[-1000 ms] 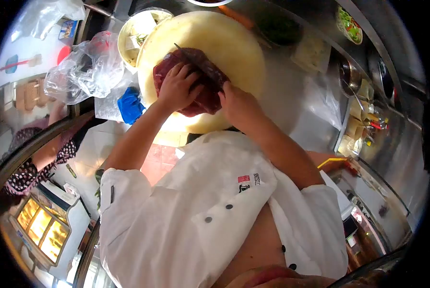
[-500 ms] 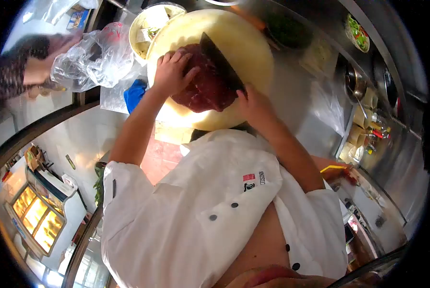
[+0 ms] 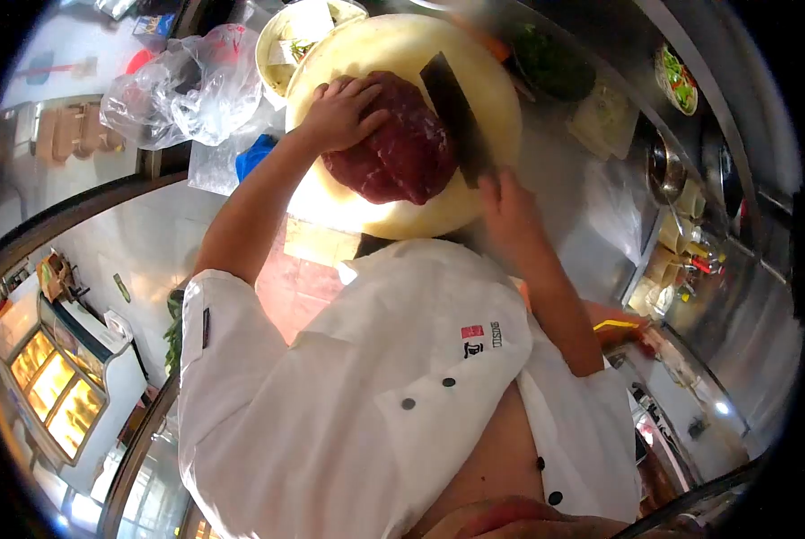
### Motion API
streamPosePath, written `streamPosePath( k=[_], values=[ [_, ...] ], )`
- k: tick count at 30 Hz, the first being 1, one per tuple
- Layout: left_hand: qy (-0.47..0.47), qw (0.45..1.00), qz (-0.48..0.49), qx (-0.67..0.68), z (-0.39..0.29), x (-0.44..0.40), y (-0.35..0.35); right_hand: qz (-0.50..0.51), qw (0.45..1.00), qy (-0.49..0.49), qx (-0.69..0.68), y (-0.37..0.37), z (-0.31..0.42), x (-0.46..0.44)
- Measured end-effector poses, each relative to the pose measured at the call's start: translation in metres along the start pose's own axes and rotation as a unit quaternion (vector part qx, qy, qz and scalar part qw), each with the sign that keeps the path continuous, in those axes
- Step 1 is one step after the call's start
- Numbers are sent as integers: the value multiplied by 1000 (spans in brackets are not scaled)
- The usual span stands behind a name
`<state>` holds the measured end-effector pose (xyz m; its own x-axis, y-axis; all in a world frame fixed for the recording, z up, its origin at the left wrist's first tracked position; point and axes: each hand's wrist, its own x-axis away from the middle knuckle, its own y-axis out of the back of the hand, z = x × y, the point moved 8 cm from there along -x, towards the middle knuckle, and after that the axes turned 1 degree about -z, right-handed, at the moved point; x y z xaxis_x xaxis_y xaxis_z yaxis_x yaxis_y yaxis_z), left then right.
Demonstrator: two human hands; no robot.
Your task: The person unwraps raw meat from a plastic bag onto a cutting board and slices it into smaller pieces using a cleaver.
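A large lump of dark red raw meat (image 3: pixel 398 148) lies on a round, pale yellow chopping board (image 3: pixel 330 220). My left hand (image 3: pixel 341 112) grips its left side, fingers curved over the top and thumb apart. My right hand (image 3: pixel 508 208) is closed around the handle of a broad-bladed cleaver (image 3: pixel 456 117). The blade stands to the right of the meat, over the board, with a gap between them. Most of the handle is hidden by my fingers.
Behind the board's left edge stands a pale bowl (image 3: pixel 272 54) with scraps. Clear plastic bags (image 3: pixel 196 90) and a blue cloth-like item (image 3: pixel 254 157) lie to the left. A dark container of greens (image 3: pixel 555 63) and a plate of cut vegetables (image 3: pixel 676 81) are at the right.
My right hand and the cleaver have moved right, away from the meat. My left hand stays on the meat. The other person's arm at the far left has left the view.
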<state>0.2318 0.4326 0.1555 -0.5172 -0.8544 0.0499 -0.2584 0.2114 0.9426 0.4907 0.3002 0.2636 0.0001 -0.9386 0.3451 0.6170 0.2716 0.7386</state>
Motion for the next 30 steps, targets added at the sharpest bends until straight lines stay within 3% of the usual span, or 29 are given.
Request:
streamPosePath(
  k=[7, 12, 13, 16, 24, 30],
  values=[
    [50, 998, 33, 10, -3, 1, 5, 39, 999, 1, 9, -7, 16, -3],
    [89, 985, -140, 48, -9, 21, 42, 63, 997, 15, 46, -11, 26, -10],
    [57, 980, -174, 76, -14, 27, 44, 66, 996, 24, 59, -12, 29, -11],
    [-5, 981, -172, 87, -24, 38, 34, 44, 995, 71, 56, -10, 44, -20],
    [7, 974, -198, 112, -19, 48, 34, 135, 986, 25, 90, -12, 50, -61],
    [4, 977, -177, 120, -18, 48, 33, 151, 986, 11, 67, -11, 10, -82]
  ],
)
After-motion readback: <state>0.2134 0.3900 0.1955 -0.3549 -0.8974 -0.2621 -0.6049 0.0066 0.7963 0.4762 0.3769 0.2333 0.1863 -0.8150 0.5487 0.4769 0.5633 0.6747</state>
